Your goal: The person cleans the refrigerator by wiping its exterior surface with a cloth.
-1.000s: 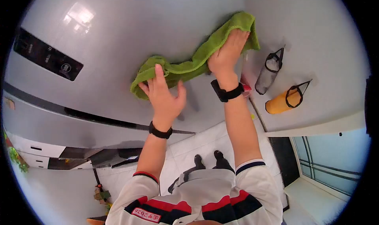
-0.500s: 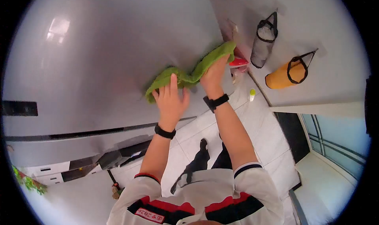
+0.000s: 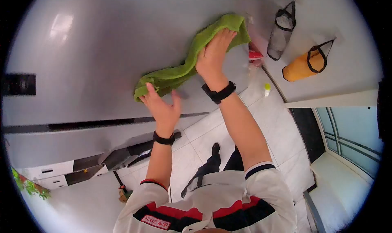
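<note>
The long, rumpled green towelling cloth (image 3: 188, 64) lies against the smooth, glossy grey panel (image 3: 114, 53); the right hand (image 3: 214, 55) rests flat on it, while the left hand (image 3: 161, 110), thumb apart, touches its other end, any pinch undeterminable. Contact is established; surface covered and surface remaining cannot be told. Beyond hangs an orange cylindrical bag (image 3: 297, 69).

1. Your left hand (image 3: 162, 108) is on the left end of the cloth (image 3: 185, 69), against the refrigerator door (image 3: 122, 37).
2. Your right hand (image 3: 214, 57) lies on the cloth's right end.
3. At the door's far left sits a panel (image 3: 19, 84).
4. To your right, two pouches (image 3: 302, 67) hang side by side on the wall (image 3: 347, 69).
5. Beyond your right wrist, near the wall's base, a bottle (image 3: 267, 90) is on the floor (image 3: 281, 127).
</note>
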Tool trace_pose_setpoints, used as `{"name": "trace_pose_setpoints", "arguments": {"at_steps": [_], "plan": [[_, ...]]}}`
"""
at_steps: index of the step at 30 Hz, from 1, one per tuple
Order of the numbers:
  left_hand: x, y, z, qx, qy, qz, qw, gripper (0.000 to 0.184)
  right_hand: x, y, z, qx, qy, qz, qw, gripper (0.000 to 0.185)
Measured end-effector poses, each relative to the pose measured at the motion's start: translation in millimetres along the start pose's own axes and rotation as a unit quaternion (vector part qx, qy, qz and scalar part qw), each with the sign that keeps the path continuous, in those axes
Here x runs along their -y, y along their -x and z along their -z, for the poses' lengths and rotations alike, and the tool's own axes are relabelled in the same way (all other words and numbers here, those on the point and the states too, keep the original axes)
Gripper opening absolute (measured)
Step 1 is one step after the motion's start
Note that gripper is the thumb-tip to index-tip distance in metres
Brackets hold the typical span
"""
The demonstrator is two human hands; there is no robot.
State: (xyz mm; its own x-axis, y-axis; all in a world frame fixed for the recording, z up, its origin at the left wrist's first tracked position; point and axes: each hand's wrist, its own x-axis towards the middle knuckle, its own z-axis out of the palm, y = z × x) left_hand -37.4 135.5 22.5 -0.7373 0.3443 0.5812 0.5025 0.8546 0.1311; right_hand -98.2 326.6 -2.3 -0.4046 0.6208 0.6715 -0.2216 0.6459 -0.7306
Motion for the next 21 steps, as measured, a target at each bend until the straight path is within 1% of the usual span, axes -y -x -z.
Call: {"name": "trace_pose_setpoints", "arguments": {"at_steps": [2, 4, 5, 6, 7, 9, 12, 15, 16, 19, 20, 21], "plan": [[13.4, -3.2, 22.9, -0.033, 0.008, 0.028, 0.999, 0.09, 36.7, -6.7, -5.2, -0.015, -0.015, 0.038, 0.999, 0.058], [34.9, -3.2, 41.6, -0.093, 0.018, 0.01, 0.995, 0.09, 73.3, -7.7, -14.1, -0.027, -0.024, 0.062, 0.997, 0.058], [43.5, -1.5, 51.8, -0.121, 0.021, 0.002, 0.992, 0.09, 92.3, -5.4, -15.8, -0.011, -0.018, 0.07, 0.997, 0.059], [48.4, -1.1, 64.1, -0.12, 0.017, 0.015, 0.993, 0.087, 111.0, -2.3, -16.3, 0.004, -0.012, 0.079, 0.997, 0.061], [56.5, 0.1, 73.7, -0.133, 0.047, 0.024, 0.99, 0.085, 128.8, 1.6, -19.9, 0.02, -0.006, 0.088, 0.996, 0.062], [72.2, 2.5, 89.4, -0.156, 0.104, 0.041, 0.981, 0.081, 158.8, 11.0, -31.9, 0.001, -0.017, 0.116, 0.993, 0.061], [91.2, 3.0, 110.4, -0.226, 0.224, 0.054, 0.946, 0.075, 199.5, 21.8, -43.8, -0.005, -0.025, 0.15, 0.988, 0.058], [91.7, 1.2, 125.0, -0.21, 0.395, 0.064, 0.892, 0.071, 231.4, 37.3, -52.6, 0.01, -0.027, 0.183, 0.983, 0.053], [91.5, -0.7, 125.7, -0.207, 0.397, 0.059, 0.892, 0.068, 239.3, 41.1, -55.3, 0.012, -0.025, 0.195, 0.98, 0.051], [92.4, -1.8, 118.1, -0.208, 0.47, 0.043, 0.857, 0.066, 250.2, 55.4, -62.1, 0.044, -0.006, 0.239, 0.97, 0.046], [92.3, -2.0, 117.3, -0.201, 0.483, 0.037, 0.852, 0.068, 249.4, 55.5, -64.5, 0.014, -0.011, 0.254, 0.967, 0.04], [91.4, -0.6, 116.3, -0.203, 0.493, 0.031, 0.846, 0.069, 248.0, 56.0, -64.3, 0.015, -0.005, 0.264, 0.964, 0.04]]}}
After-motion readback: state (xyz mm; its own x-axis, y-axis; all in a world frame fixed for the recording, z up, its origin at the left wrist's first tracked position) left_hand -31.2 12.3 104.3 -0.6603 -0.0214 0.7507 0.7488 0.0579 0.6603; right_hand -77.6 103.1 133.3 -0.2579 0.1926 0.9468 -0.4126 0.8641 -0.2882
